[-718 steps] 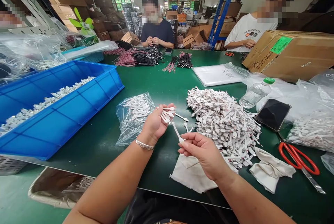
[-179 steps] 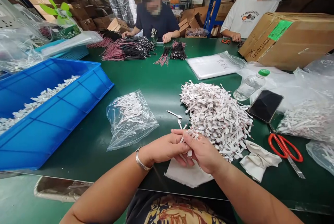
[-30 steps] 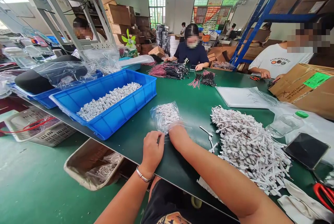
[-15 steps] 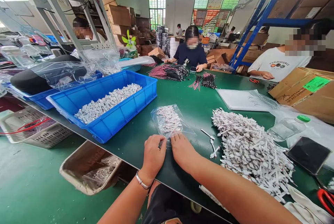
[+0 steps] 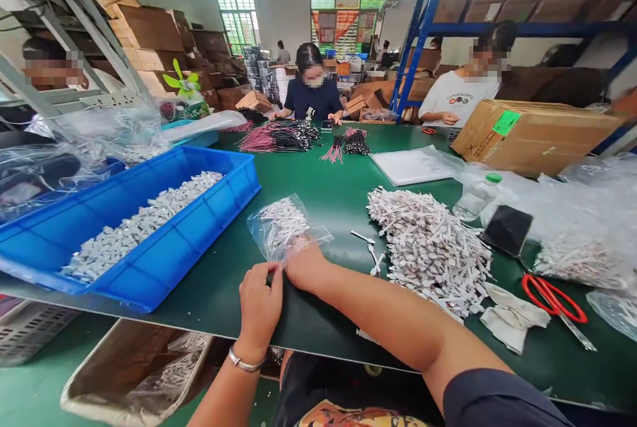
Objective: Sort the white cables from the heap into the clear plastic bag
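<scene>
A clear plastic bag (image 5: 271, 244) filled with small white connector pieces on short leads lies on the green table in front of me. My left hand (image 5: 261, 298) pinches the near edge of the bag between thumb and fingers. At the bag's mouth is my right hand (image 5: 304, 261), its fingers against the white pieces; I cannot tell whether they are inside the bag or on top, and the fingertips are hidden. To the right rises a large heap of similar white connector leads (image 5: 430, 241), with a few loose ones (image 5: 373, 254) between it and the bag.
A blue bin (image 5: 199, 241) of small white parts stands at left. On the right are red-handled scissors (image 5: 552, 298), a white glove (image 5: 512, 317), a phone (image 5: 507, 231), a bottle (image 5: 475, 198) and a carton (image 5: 537, 138). Co-workers sit across the table; a lined box (image 5: 94, 364) is below.
The view has turned right. My right hand has moved farther over the bag's mouth, onto the white pieces. My left hand stays at the bag's near edge.
</scene>
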`<state>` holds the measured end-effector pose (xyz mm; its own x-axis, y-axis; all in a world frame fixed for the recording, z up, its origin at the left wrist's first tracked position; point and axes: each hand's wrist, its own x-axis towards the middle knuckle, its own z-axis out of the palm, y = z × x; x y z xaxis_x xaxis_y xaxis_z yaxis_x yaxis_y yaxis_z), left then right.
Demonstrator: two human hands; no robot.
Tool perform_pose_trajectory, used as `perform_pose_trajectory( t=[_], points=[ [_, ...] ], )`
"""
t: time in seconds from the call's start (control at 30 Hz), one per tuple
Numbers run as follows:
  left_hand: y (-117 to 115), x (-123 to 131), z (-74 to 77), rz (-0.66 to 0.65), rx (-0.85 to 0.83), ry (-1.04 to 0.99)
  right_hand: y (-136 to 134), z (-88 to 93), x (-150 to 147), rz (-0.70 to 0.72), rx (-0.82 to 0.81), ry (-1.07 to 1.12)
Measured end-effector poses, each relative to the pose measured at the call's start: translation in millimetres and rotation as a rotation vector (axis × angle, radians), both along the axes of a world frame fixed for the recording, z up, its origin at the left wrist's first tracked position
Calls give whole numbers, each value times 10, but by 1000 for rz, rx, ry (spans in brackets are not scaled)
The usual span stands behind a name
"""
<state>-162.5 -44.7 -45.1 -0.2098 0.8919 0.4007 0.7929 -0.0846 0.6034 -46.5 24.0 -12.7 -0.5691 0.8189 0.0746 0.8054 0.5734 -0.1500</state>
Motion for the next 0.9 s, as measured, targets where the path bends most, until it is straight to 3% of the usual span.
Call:
perform_pose_trajectory(
  t=[0.1, 0.2, 0.23, 0.3, 0.4, 0.6, 0.9],
  points=[
    [-5, -45, 186, -24, 8, -75, -149, -17, 112, 14, -19, 26],
    [165, -43, 454, -73, 75, -50, -302, -68, 225, 10, -32, 64],
    [269, -18, 516, -110, 54, 11, -339, -89, 249, 5, -41, 72],
    [501, 69, 553, -312, -149, 198, -392, -130, 277, -7, -64, 84],
    [769, 235, 410, -430, -263, 279, -436, -180, 297, 1, -94, 103],
    [883, 275, 65, -392, -302, 399, -503, -229, 358, 24, -184, 199],
    [1189, 73, -8, -395, -433, 506, -531, -162, 318, 43, -269, 236]
  ],
)
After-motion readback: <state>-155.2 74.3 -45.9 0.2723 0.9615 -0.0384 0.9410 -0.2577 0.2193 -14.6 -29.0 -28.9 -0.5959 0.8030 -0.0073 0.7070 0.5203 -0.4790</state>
